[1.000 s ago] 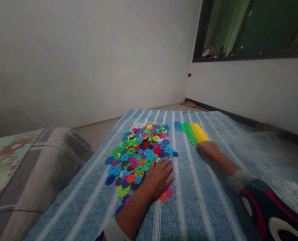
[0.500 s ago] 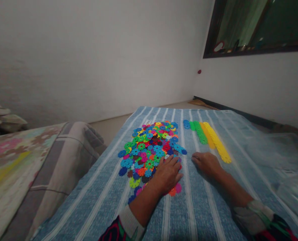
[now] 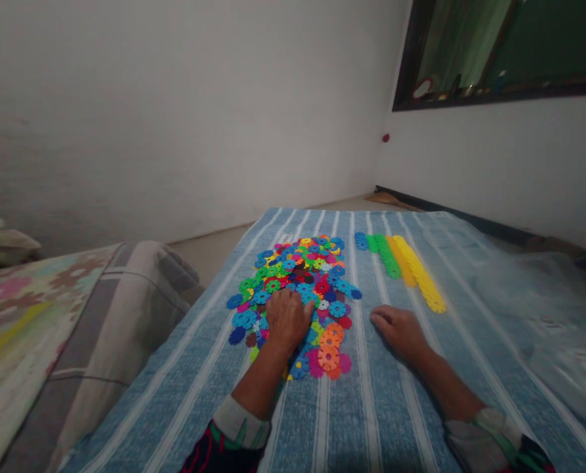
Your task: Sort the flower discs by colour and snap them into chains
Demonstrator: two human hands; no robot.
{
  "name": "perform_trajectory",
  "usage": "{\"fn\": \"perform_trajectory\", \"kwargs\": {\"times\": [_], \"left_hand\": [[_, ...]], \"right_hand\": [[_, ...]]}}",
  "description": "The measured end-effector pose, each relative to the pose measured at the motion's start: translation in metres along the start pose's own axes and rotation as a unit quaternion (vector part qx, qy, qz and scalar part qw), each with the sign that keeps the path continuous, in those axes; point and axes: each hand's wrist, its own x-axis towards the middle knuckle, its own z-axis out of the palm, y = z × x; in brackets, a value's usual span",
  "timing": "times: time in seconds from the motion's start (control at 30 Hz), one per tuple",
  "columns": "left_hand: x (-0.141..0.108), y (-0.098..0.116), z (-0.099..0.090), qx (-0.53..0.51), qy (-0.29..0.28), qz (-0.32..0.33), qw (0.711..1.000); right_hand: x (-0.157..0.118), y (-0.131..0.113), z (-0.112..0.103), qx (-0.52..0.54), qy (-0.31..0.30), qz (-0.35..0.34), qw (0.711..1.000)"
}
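Observation:
A broad pile of colourful notched plastic discs [image 3: 322, 287] lies on the striped blue cloth [image 3: 342, 420]. My left hand [image 3: 288, 318] rests on the pile's near left part, fingers bent down among the discs and thumb apart; whether it pinches a disc is hidden. My right hand [image 3: 399, 328] is closed on the cloth to the right of the pile, and what it holds, if anything, cannot be made out. Beyond it lie overlapping rows of discs: a short blue one [image 3: 360, 241], a green one [image 3: 388, 257], an orange one [image 3: 402, 261] and a long yellow one [image 3: 422, 276].
Clear plastic bags [image 3: 563, 348] lie at the right side of the cloth. A bed or seat with a floral and grey cover [image 3: 125, 309] stands at the left. A pale wall [image 3: 199, 118] rises behind, with a dark-framed window [image 3: 510, 52] at the upper right.
My left hand has moved left across the pile, uncovering orange and pink discs at its near right. My right hand has stayed closed beside the pile. The view has shifted slightly.

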Motion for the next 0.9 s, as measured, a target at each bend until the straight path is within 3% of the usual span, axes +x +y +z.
{"fn": "perform_trajectory", "kwargs": {"times": [0.23, 0.5, 0.73, 0.9], "left_hand": [[0.001, 0.003, -0.001, 0.010, -0.018, 0.012, 1.000], [0.005, -0.002, -0.005, -0.020, -0.009, -0.041, 0.999], [0.011, -0.012, 0.002, -0.137, 0.018, -0.085, 0.987], [0.010, -0.004, 0.010, -0.249, 0.022, -0.028, 0.968]], "right_hand": [[-0.001, -0.002, -0.002, 0.053, 0.008, 0.001, 0.999], [0.000, 0.001, -0.001, 0.053, 0.011, 0.000, 0.999], [0.001, 0.002, -0.001, 0.045, 0.002, 0.003, 0.999], [0.001, 0.002, 0.000, 0.049, 0.005, 0.006, 0.999]]}}
